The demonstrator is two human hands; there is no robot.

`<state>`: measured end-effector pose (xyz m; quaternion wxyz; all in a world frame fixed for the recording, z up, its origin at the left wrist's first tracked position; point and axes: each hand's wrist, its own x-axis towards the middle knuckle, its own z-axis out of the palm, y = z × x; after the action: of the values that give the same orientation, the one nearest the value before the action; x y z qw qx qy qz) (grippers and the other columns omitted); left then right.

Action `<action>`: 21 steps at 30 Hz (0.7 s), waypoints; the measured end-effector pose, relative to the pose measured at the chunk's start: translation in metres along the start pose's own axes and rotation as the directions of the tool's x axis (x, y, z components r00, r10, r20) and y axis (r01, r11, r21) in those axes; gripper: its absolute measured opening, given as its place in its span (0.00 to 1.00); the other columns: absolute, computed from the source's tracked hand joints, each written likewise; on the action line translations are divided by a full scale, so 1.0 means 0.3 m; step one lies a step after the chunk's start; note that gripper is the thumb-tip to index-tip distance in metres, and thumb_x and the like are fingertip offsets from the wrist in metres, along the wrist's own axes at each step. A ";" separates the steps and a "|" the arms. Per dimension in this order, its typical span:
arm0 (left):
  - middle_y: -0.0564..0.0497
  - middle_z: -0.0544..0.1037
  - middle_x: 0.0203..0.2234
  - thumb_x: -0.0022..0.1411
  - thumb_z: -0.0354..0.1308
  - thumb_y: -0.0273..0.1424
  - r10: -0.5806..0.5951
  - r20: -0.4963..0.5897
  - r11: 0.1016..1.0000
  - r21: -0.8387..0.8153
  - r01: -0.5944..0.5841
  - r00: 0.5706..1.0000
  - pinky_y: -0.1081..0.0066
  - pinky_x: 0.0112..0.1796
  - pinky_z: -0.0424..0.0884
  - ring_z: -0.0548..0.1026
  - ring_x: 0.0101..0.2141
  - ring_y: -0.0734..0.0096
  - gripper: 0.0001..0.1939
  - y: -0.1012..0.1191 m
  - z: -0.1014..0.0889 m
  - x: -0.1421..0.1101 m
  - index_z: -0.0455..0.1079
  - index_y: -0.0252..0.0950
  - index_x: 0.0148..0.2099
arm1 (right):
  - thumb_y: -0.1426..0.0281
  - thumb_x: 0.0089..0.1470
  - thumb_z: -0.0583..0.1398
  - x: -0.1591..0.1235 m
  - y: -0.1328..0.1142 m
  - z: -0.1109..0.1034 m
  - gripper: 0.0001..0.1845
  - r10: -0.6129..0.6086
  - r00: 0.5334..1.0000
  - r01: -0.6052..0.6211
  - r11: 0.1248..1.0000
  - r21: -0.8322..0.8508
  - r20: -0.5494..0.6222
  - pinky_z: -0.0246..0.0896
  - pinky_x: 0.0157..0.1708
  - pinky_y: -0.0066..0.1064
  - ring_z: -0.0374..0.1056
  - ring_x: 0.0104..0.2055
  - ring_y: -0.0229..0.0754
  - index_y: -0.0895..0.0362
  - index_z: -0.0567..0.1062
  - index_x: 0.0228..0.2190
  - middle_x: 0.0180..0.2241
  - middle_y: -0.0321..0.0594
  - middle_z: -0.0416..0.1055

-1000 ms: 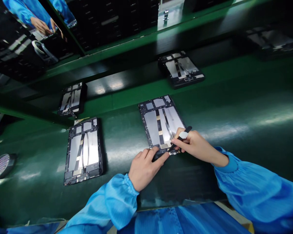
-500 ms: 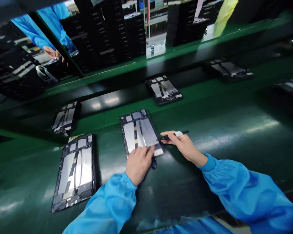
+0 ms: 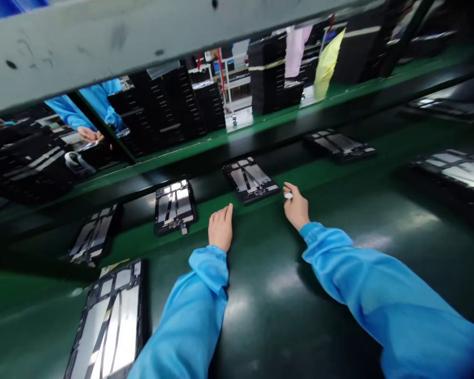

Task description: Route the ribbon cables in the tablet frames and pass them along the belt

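My left hand (image 3: pixel 220 227) lies stretched forward on the green bench, fingers together and flat, holding nothing. My right hand (image 3: pixel 296 206) reaches to the near corner of an open tablet chassis (image 3: pixel 250 180) on the dark belt, fingers curled around a pen-like tool of which only the white band (image 3: pixel 288 196) shows. A second open tablet chassis (image 3: pixel 175 206) sits on the belt just left of my left hand. Both arms wear blue sleeves.
More open tablets lie along the belt at far left (image 3: pixel 92 239) and right (image 3: pixel 339 145), one at the bench's near left (image 3: pixel 106 321), another at far right (image 3: pixel 454 168). Black tray stacks (image 3: pixel 169 113) stand behind; another person's blue-sleeved hands (image 3: pixel 87 134) work at the back left.
Both hands have left the tablet on the near bench and reached forward to the belt. The view has tilted up. The tool's black shaft no longer shows.
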<state>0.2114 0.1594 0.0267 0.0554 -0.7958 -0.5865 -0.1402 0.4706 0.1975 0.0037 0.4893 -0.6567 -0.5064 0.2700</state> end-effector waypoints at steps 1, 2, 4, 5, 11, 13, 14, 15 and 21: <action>0.38 0.70 0.55 0.61 0.45 0.18 -0.007 -0.001 0.999 -0.034 0.007 1.000 0.58 0.55 0.64 0.69 0.54 0.58 0.32 0.039 0.033 0.032 0.58 0.28 0.67 | 0.81 0.53 0.51 0.027 -0.005 0.024 0.32 0.010 1.000 -0.011 0.999 -0.031 -0.021 0.57 0.59 0.47 0.66 0.58 0.56 0.63 0.65 0.60 0.56 0.55 0.68; 0.36 0.71 0.53 0.59 0.45 0.17 -0.018 0.000 0.997 -0.069 0.018 1.000 0.57 0.53 0.65 0.70 0.52 0.57 0.33 0.070 0.062 0.064 0.56 0.26 0.68 | 0.81 0.52 0.53 0.052 -0.011 0.045 0.33 0.017 0.999 -0.019 0.998 -0.054 -0.027 0.57 0.58 0.49 0.67 0.57 0.58 0.63 0.65 0.60 0.56 0.56 0.68; 0.34 0.73 0.49 0.56 0.46 0.18 -0.050 0.004 0.988 -0.143 0.050 0.999 0.56 0.49 0.68 0.72 0.48 0.55 0.35 0.106 0.101 0.123 0.55 0.23 0.67 | 0.81 0.51 0.55 0.088 -0.024 0.074 0.31 0.024 1.000 -0.024 0.996 -0.080 -0.013 0.60 0.56 0.48 0.70 0.52 0.58 0.61 0.69 0.57 0.52 0.55 0.72; 0.33 0.73 0.47 0.56 0.47 0.18 -0.073 0.003 0.981 -0.180 0.073 0.997 0.56 0.48 0.68 0.72 0.46 0.55 0.35 0.112 0.110 0.145 0.55 0.22 0.67 | 0.80 0.51 0.55 0.097 -0.029 0.081 0.28 0.026 1.000 -0.027 0.996 -0.084 -0.011 0.61 0.55 0.48 0.71 0.50 0.57 0.61 0.71 0.55 0.50 0.55 0.73; 0.35 0.72 0.44 0.71 0.38 0.30 -0.306 -0.019 0.883 -0.380 0.276 0.952 0.62 0.44 0.71 0.74 0.42 0.63 0.27 0.079 0.062 0.105 0.52 0.22 0.68 | 0.66 0.58 0.55 0.016 -0.055 0.047 0.24 0.020 1.000 -0.020 1.000 0.007 0.000 0.61 0.54 0.44 0.71 0.50 0.51 0.63 0.67 0.54 0.44 0.54 0.75; 0.38 0.71 0.41 0.72 0.39 0.34 -0.314 0.021 0.854 -0.432 0.292 0.949 0.65 0.43 0.71 0.74 0.39 0.67 0.26 0.070 0.025 0.018 0.59 0.23 0.65 | 0.66 0.56 0.55 -0.054 -0.053 0.006 0.26 -0.026 0.993 0.018 0.997 0.072 0.115 0.62 0.55 0.40 0.70 0.52 0.47 0.63 0.65 0.55 0.48 0.54 0.74; 0.40 0.71 0.39 0.72 0.42 0.35 -0.297 0.049 0.842 -0.457 0.286 0.954 0.67 0.42 0.72 0.74 0.37 0.69 0.25 0.068 0.002 -0.038 0.62 0.23 0.63 | 0.66 0.56 0.55 -0.096 -0.050 -0.022 0.26 -0.061 0.979 0.041 0.994 0.105 0.195 0.62 0.55 0.38 0.70 0.53 0.45 0.62 0.65 0.55 0.50 0.53 0.73; 0.43 0.71 0.38 0.71 0.47 0.36 -0.271 0.080 0.832 -0.482 0.275 0.959 0.68 0.40 0.72 0.73 0.34 0.71 0.25 0.068 -0.024 -0.103 0.64 0.24 0.62 | 0.66 0.56 0.55 -0.143 -0.046 -0.056 0.24 -0.089 0.959 0.056 0.990 0.128 0.271 0.62 0.55 0.37 0.69 0.54 0.45 0.62 0.66 0.53 0.51 0.52 0.72; 0.49 0.67 0.37 0.60 0.62 0.30 -0.105 0.161 0.786 -0.591 0.181 0.981 0.70 0.40 0.74 0.71 0.35 0.74 0.35 0.128 -0.242 -0.569 0.57 0.35 0.68 | 0.61 0.44 0.69 -0.482 -0.043 -0.310 0.41 -0.125 0.720 0.102 0.992 0.074 0.683 0.66 0.49 0.40 0.68 0.52 0.50 0.51 0.64 0.59 0.59 0.46 0.65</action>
<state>0.1897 -0.0272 0.0496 -0.2464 -0.7321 -0.5723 -0.2753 0.4951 0.0288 0.0301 0.2935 -0.4705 -0.6861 0.4709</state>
